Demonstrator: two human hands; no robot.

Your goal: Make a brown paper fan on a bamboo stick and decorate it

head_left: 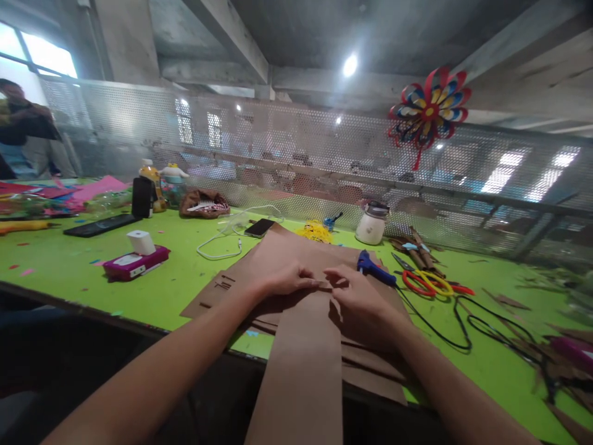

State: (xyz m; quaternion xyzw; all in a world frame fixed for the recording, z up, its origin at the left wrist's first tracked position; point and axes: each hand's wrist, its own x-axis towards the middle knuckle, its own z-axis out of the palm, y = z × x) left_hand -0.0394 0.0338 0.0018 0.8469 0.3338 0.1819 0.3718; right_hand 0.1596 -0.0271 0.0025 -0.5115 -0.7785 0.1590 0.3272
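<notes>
A long strip of brown paper (306, 364) runs from the table toward me and hangs over the front edge. At its far end, my left hand (291, 278) pinches the paper's edge between thumb and fingers. My right hand (349, 289) is closed on the same end from the other side, its fingertips close to the left ones. A narrow fold or small piece shows between the fingertips. Beneath both hands lie larger sheets of brown paper (273, 250). Just beyond my right hand rests a blue glue gun (374, 269) with a black cord.
Right of the glue gun lie scissors with red handles (417, 283) and another yellow-handled pair (438, 282). A dark phone (259, 227), yellow shreds (315, 232) and a pale jar (371, 224) stand behind. A purple packet (136, 264) lies left. A person (28, 127) stands far left.
</notes>
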